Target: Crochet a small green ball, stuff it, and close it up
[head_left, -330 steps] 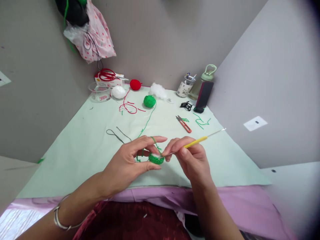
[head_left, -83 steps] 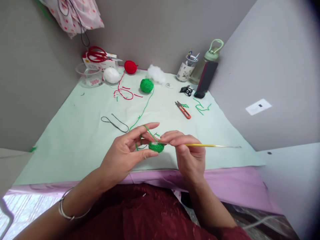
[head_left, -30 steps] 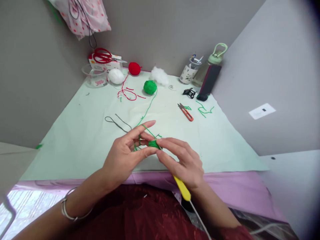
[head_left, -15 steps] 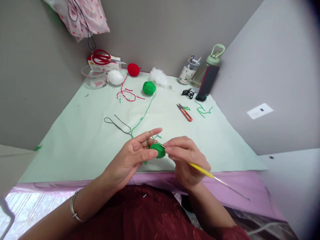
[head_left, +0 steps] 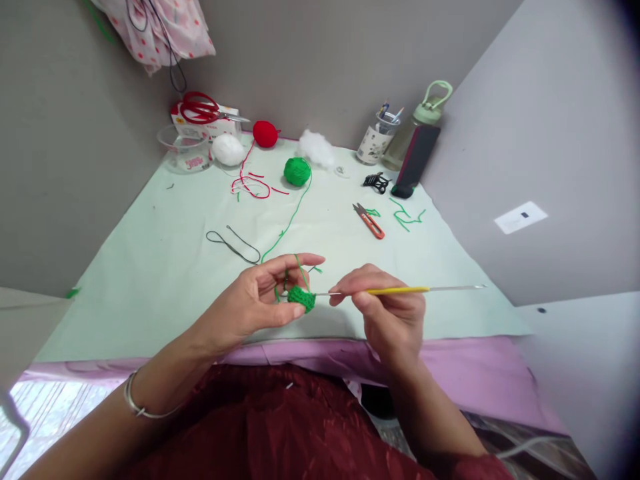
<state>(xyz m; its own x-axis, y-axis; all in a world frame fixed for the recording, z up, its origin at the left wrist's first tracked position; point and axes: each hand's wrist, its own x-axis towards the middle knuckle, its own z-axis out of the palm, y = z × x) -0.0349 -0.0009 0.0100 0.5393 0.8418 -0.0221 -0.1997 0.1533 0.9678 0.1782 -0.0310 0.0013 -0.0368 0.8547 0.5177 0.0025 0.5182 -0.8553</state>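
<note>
My left hand point(head_left: 267, 293) pinches a small green crocheted piece point(head_left: 301, 299) between thumb and fingers, with green yarn running over its raised index finger. A crochet hook point(head_left: 397, 291) with a yellow grip lies almost level in my right hand point(head_left: 385, 303), held like a pen. Its thin metal end reaches left to the edge of the green piece; the other end points right. From the left hand a strand leads back across the table to the green yarn ball point(head_left: 297, 172).
Thread snips point(head_left: 369, 221), green yarn scraps point(head_left: 407, 215) and a black claw clip point(head_left: 377, 183) lie to the right. Behind stand a bottle point(head_left: 417, 127) and pen cup point(head_left: 376, 141). At back left are red scissors point(head_left: 200, 109), a plastic tub point(head_left: 185, 152), white yarn point(head_left: 229, 150) and red yarn point(head_left: 265, 134).
The hook has swung from a downward slant to nearly level. My right hand has drawn slightly away to the right, while the left hand and green piece have shifted a little left.
</note>
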